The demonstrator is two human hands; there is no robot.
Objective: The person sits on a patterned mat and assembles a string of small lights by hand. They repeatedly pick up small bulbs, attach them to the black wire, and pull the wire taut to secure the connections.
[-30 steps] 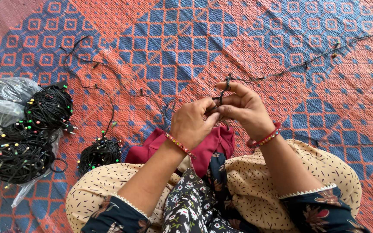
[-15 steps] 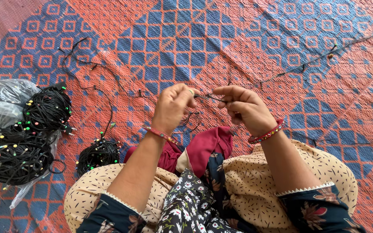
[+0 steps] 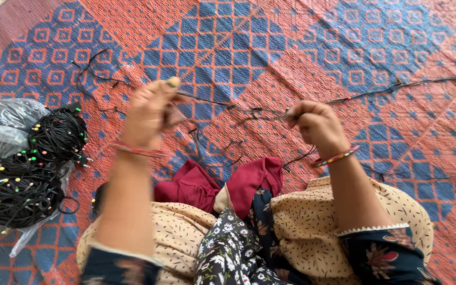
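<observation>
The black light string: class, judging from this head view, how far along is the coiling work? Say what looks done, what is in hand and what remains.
Done: several wound coils of black wire with coloured bulbs lie by the plastic bag. In hand: the left hand and right hand hold a stretch of the light string taut between them. Left: a long uncoiled length trails across the mat.

- Our left hand (image 3: 150, 111) is motion-blurred, so its grip is unclear.
- Our left forearm hides most of one wire coil (image 3: 98, 198).
- The mat's right edge cuts off the wire (image 3: 397, 85).
</observation>
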